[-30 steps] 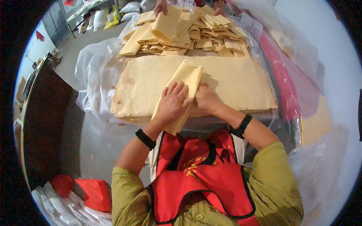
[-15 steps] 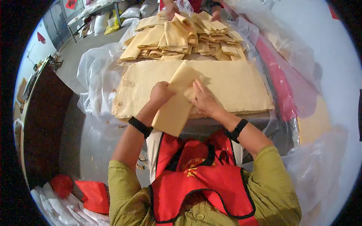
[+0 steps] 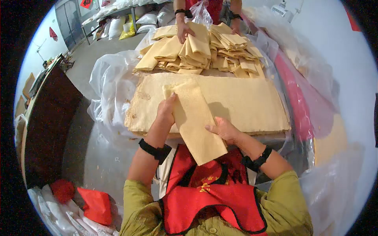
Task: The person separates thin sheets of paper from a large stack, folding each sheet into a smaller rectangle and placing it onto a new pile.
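A folded yellowish sheet (image 3: 195, 122), like tofu skin or coarse paper, is held between my two hands, tilted with its lower end over my red apron. My left hand (image 3: 167, 108) grips its upper left edge, thumb on top. Around the lower right edge my right hand (image 3: 223, 129) is closed, its thumb on the face and fingers underneath. Beneath and beyond lies a wide flat stack of the same sheets (image 3: 248, 100), its edges rough.
Behind the stack, folded bundles (image 3: 169, 49) are heaped, and another person's hand (image 3: 184, 32) rests on them. Clear plastic sheeting (image 3: 112, 80) drapes the left side. Pink plastic (image 3: 293, 94) runs along the right. A dark board (image 3: 51, 118) stands at far left.
The folded sheet has turned, its lower end swinging right toward me. My right hand has moved down to its lower right edge. The other person's hand has shifted on the bundles.
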Demonstrator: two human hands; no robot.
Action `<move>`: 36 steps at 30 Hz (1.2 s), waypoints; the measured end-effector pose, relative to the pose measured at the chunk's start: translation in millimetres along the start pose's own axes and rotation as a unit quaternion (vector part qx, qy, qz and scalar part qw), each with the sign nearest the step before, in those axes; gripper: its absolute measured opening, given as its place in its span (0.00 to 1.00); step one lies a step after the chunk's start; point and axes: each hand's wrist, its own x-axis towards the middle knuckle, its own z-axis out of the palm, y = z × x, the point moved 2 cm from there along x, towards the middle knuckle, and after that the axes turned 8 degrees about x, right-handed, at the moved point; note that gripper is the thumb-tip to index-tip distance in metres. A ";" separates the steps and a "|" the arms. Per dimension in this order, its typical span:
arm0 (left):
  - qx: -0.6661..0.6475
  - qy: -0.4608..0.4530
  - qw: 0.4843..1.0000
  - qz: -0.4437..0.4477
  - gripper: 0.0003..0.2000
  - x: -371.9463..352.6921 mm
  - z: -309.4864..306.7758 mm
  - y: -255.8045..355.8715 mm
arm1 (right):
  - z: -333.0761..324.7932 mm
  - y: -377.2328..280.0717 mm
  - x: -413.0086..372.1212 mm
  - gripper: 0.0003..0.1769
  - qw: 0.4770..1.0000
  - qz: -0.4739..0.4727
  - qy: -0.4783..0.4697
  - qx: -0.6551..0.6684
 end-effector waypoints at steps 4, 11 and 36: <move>-0.050 -0.009 0.997 0.053 0.19 14.5 -11.6 23.7 | 11.4 -18.4 -18.9 0.18 0.998 0.064 -0.016 -0.010; -0.023 0.001 0.996 0.086 0.22 -4.7 -28.7 79.3 | -19.1 -101.0 89.8 0.15 0.988 -0.079 0.106 -0.080; 0.650 -0.175 0.516 0.530 0.15 -58.1 84.9 -78.5 | -187.1 28.4 -168.6 0.19 0.667 -0.132 0.275 -0.680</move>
